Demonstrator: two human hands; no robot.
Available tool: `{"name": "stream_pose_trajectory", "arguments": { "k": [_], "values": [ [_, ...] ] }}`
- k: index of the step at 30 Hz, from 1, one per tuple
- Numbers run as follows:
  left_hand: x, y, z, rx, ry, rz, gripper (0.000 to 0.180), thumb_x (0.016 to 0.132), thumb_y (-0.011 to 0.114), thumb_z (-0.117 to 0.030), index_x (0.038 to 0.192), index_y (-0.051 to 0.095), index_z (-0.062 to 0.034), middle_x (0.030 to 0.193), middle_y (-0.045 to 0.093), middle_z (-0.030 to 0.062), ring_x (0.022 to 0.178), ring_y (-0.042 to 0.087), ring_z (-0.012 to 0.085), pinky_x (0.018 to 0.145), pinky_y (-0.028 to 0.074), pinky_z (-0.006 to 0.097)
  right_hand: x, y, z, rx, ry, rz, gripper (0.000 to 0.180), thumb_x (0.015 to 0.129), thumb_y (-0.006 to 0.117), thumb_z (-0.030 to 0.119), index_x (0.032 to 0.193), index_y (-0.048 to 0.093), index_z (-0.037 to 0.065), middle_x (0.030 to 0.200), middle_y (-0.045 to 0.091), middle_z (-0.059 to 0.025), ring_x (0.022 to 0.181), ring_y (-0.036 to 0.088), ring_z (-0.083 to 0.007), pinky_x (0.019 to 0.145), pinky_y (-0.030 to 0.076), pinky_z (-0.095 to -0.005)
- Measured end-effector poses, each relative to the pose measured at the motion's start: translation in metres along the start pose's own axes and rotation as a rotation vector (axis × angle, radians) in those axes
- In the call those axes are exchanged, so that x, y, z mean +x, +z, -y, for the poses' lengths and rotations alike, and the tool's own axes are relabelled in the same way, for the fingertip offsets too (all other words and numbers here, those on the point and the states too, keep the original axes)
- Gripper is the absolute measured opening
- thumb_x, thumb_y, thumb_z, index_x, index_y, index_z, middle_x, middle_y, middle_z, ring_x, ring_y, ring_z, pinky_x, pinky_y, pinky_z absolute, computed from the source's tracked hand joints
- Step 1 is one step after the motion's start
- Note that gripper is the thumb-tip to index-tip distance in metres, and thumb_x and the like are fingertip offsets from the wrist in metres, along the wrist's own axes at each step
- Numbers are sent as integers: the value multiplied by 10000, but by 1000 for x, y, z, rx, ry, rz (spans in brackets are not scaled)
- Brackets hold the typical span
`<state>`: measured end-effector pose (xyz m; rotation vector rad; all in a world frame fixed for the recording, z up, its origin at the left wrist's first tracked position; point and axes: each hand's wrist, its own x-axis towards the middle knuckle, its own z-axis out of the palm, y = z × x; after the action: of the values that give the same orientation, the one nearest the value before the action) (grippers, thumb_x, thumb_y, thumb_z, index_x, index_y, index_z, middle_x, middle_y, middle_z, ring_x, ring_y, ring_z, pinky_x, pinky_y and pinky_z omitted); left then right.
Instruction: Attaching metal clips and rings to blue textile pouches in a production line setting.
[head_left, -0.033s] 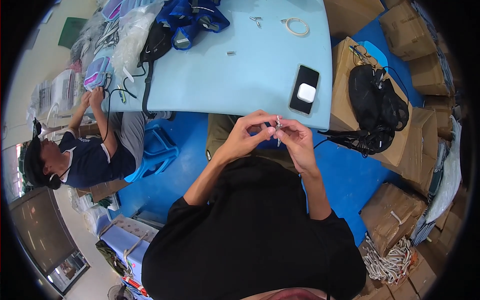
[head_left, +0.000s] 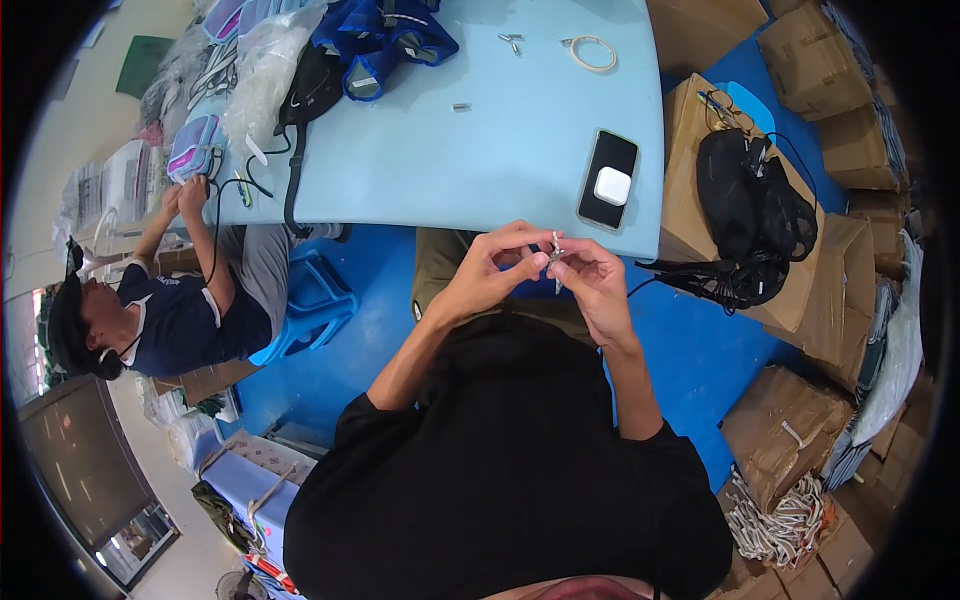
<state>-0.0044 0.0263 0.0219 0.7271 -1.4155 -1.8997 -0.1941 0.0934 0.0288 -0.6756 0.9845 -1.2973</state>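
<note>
Just off the front edge of the light blue table (head_left: 420,170), both my hands meet over my lap. Between them is a small, thin silvery metal piece (head_left: 556,243), standing roughly upright; its exact kind is too small to make out. The thumb and fingers of my left hand (head_left: 492,270) pinch it from the left. From the other side, my right hand (head_left: 597,290) grips it with thumb and fingertips. Nearest to my hands on the tabletop lies a black phone (head_left: 607,155) with a white rounded case (head_left: 612,186) on top.
A roll of tape (head_left: 593,54) and small metal parts (head_left: 512,43) lie farther back. Blue fabric bags (head_left: 385,45) occupy the far left. A co-worker (head_left: 190,310) sits at left, handling a purple-blue pouch (head_left: 197,147). At right, a black bag (head_left: 750,210) rests on a cardboard box (head_left: 690,130).
</note>
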Motion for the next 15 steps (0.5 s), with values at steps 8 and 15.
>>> {"name": "stream_pose_trajectory", "arguments": {
  "k": [8, 15],
  "values": [
    [-2, -3, 1, -52, -32, 81, 363, 1008, 702, -111, 1362, 678, -39, 1064, 656, 40, 831, 611, 99, 743, 509, 252, 0, -7, 5, -45, 30, 42, 284, 887, 783, -43, 1145, 673, 1, 1041, 720, -68, 884, 663, -103, 756, 538, -243],
    [-1, -11, 3, -114, -96, 181, 268, 983, 720, -72, 1234, 708, 21, 1123, 679, 51, 872, 617, 100, 820, 527, 281, 2, -6, 12, -102, 48, 54, 259, 844, 796, -95, 905, 577, 29, 1001, 700, -87, 909, 664, -121, 800, 547, -254]
  ]
}}
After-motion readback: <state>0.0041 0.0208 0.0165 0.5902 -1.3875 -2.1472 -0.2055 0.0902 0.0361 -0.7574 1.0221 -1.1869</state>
